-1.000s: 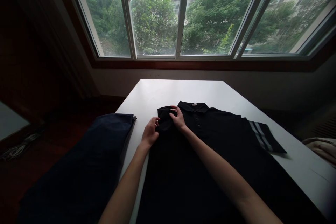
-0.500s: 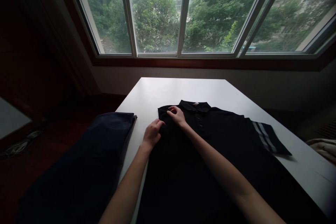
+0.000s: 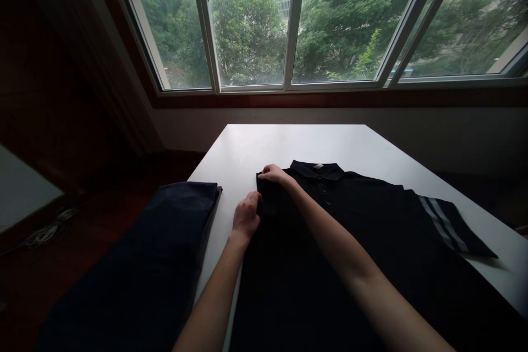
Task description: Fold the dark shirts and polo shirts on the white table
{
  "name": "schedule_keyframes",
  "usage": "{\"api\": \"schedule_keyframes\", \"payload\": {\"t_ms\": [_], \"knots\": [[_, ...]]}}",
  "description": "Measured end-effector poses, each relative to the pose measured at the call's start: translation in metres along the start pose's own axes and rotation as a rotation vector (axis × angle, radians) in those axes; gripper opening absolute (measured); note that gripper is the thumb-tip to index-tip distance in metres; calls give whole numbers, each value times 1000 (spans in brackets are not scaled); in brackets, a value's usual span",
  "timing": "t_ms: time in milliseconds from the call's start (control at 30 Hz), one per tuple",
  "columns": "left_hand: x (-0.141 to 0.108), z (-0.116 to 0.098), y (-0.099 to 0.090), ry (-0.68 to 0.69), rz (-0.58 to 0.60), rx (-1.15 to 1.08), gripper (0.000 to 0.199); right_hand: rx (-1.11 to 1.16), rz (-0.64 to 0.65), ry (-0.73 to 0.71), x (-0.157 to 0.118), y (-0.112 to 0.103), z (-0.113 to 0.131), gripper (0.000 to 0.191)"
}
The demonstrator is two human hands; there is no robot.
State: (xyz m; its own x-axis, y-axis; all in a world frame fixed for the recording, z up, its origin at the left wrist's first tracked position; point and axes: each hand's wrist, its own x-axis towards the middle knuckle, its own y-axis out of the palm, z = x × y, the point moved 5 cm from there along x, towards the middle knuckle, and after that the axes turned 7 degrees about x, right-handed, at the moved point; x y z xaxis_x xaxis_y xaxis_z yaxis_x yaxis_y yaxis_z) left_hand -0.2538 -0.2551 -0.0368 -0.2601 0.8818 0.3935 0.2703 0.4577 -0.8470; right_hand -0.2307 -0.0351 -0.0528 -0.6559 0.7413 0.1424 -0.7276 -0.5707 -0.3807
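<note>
Folded dark navy garment [image 3: 181,214] at far left, lying along the left edge of the white surface [image 3: 297,143]. Next, left hand [image 3: 246,217] at the near side of a bunched fold in the black polo shirt [image 3: 350,220], fingers [image 3: 253,203] curled against the fold, tips lost in the dark cloth: pinch or plain press not determinable. Right hand [image 3: 274,174] just above, over the fold's upper corner near the shoulder, fingers [image 3: 264,171] pressed together and lying on the cloth, no pinch evident. Shirt flat and front up at the centre of the surface, body running toward the person and past the near edge; collar [image 3: 317,170] at the far end. At right, one sleeve [image 3: 449,225] spread flat, two grey stripes across it. Count: two hands, one shirt, one folded garment. Step in hand, as judged: turning the shirt's left-of-view side inward. Next move calls for flattening that fold under both hands.
</note>
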Motion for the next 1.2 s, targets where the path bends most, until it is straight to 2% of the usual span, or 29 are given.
{"api": "schedule_keyframes", "payload": {"t_ms": [133, 233, 333, 467, 633, 733, 867, 1000, 1100, 1200], "knots": [[0, -4, -3, 37, 17, 58, 47, 95, -40, 12, -1, -11, -8, 31], [0, -4, -3, 33, 48, 107, 44, 140, -119, -33, -5, -16, -13, 36], [-1, -6, 0, 60, 102, 108, 43, 184, -130, -93, -9, -14, -14, 40], [-2, -9, 1, 93, 160, 75, 43, 258, -52, -126, -14, -8, -7, 41], [-2, -10, 0, 94, 150, 80, 45, 436, 208, -116, -19, -3, 1, 52], [-2, -9, 0, 89, 123, 103, 45, 332, 251, -95, -17, -8, -2, 51], [-2, -5, 1, 3, 102, 110, 40, 256, 261, -75, -14, -21, -6, 43], [-3, -2, 4, -36, 137, 101, 38, 182, 282, -25, -14, -30, -12, 40], [-4, -5, 5, 36, 169, 45, 44, 155, 263, -14, -15, -30, -13, 36], [-4, -12, 3, 158, 168, -8, 47, 143, 236, -30, -16, -19, -10, 31]]}}
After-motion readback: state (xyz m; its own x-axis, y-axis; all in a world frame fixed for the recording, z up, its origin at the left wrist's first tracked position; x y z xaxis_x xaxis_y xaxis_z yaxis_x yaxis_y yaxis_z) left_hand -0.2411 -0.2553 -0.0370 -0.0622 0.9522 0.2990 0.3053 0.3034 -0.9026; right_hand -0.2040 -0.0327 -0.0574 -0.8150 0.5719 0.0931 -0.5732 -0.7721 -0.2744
